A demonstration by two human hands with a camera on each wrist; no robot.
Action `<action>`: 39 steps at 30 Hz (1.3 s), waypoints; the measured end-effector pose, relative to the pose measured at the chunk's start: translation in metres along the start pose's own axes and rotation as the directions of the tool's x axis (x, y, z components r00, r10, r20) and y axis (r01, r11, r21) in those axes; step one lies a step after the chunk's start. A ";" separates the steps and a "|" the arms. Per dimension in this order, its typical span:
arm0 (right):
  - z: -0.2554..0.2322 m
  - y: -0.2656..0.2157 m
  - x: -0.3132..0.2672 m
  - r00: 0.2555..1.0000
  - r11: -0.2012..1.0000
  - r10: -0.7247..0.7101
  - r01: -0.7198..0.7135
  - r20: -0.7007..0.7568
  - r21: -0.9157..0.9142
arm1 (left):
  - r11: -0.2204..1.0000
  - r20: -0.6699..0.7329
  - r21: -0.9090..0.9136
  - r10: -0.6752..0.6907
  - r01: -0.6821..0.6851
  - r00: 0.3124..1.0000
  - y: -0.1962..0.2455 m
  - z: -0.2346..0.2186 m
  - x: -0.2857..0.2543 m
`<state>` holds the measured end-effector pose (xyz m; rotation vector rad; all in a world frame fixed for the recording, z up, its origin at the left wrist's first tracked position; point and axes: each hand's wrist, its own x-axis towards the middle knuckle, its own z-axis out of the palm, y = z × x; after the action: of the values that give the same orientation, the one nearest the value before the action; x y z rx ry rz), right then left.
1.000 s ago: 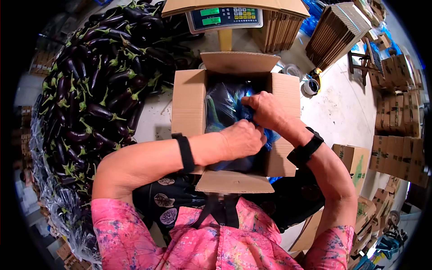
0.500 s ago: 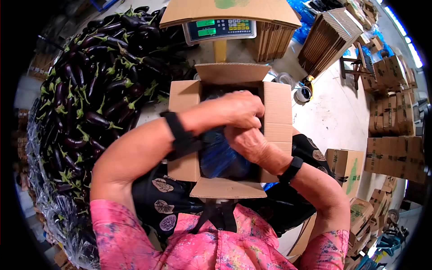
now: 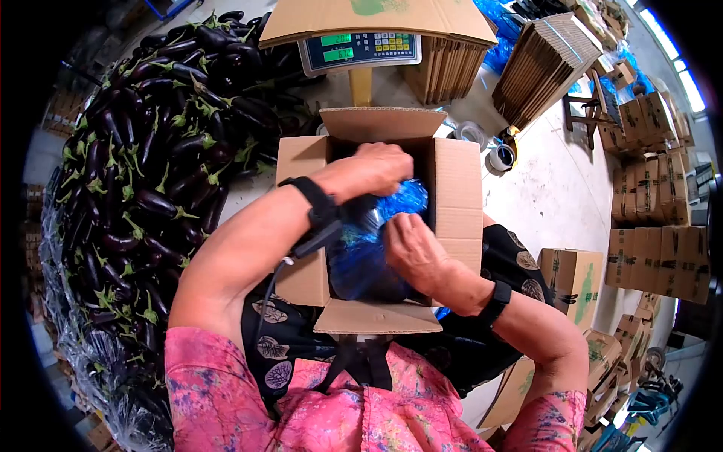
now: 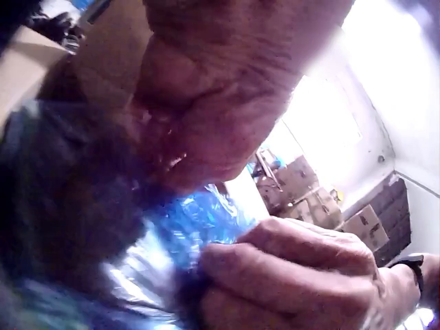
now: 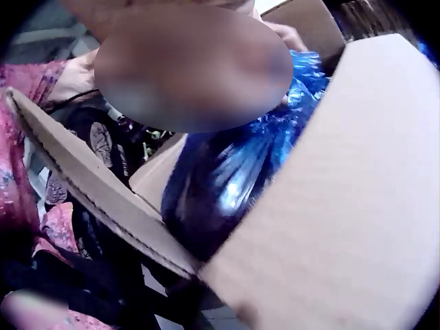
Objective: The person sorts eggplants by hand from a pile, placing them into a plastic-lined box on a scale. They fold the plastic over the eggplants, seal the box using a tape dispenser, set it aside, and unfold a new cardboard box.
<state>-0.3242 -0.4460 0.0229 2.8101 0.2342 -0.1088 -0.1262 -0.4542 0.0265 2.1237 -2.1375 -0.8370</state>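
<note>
Apparently tying a shiny, rounded blue plastic bag [image 3: 363, 252] inside an open, rectangular brown cardboard box [image 3: 459, 192]. Pinching it at three o'clock with the bare right hand [image 3: 419, 255]; cannot tell the left hand's [image 3: 376, 169] grip, at twelve. Next, probably calls for drawing tight.
</note>
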 end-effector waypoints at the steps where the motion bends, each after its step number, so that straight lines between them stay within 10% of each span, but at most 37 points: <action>1: 0.010 0.004 -0.004 0.999 0.998 0.037 -0.038 -0.037 -0.043 | 0.999 -0.041 -0.043 -0.033 0.031 0.999 -0.009 0.008 -0.006; 6: 0.032 0.034 0.010 0.970 0.981 0.189 -0.182 -0.153 0.064 | 0.992 -0.288 -0.129 -0.047 0.010 0.957 -0.022 0.037 -0.027; 11: 0.071 0.058 0.026 0.912 0.952 0.304 -0.279 -0.277 0.126 | 0.876 -0.425 -0.165 0.351 -0.452 0.834 -0.013 0.044 -0.068; 17: 0.046 0.061 0.029 0.945 0.934 0.319 -0.300 -0.076 0.196 | 0.915 -0.364 0.168 0.404 -0.368 0.839 -0.022 0.051 -0.049; 26: 0.022 0.014 0.018 0.926 0.736 0.375 -0.266 -0.048 0.623 | 0.983 -0.063 -0.061 0.169 -0.173 0.984 -0.043 0.043 -0.030; 28: -0.001 0.006 0.017 0.926 0.535 0.337 -0.336 0.169 0.775 | 0.931 -0.427 -0.117 0.268 -0.347 0.864 -0.045 0.030 -0.047; 30: 0.011 -0.012 0.014 0.893 0.495 0.446 -0.305 0.064 0.813 | 0.966 -0.704 -0.046 0.149 -0.254 0.694 -0.027 -0.001 -0.067; 32: 0.004 -0.014 0.024 0.855 0.436 0.483 -0.423 0.189 0.794 | 0.949 -0.826 0.312 0.298 -0.051 0.478 -0.013 -0.037 -0.076; 34: 0.008 -0.015 0.039 0.841 0.510 0.525 -0.435 0.132 0.742 | 0.921 -0.826 0.390 0.349 0.001 0.442 -0.014 -0.047 -0.071; 37: 0.009 -0.007 0.058 0.841 0.600 0.512 -0.496 0.175 0.628 | 0.956 -0.700 0.277 0.129 0.099 0.703 -0.034 -0.028 -0.053; 39: 0.010 -0.014 0.052 0.834 0.623 0.539 -0.491 0.122 0.609 | 0.964 -0.694 0.256 0.135 0.067 0.707 -0.037 -0.026 -0.055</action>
<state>-0.2755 -0.4281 0.0041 3.3995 -0.7570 0.0709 -0.0777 -0.4102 0.0542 2.0072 -1.8912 0.2973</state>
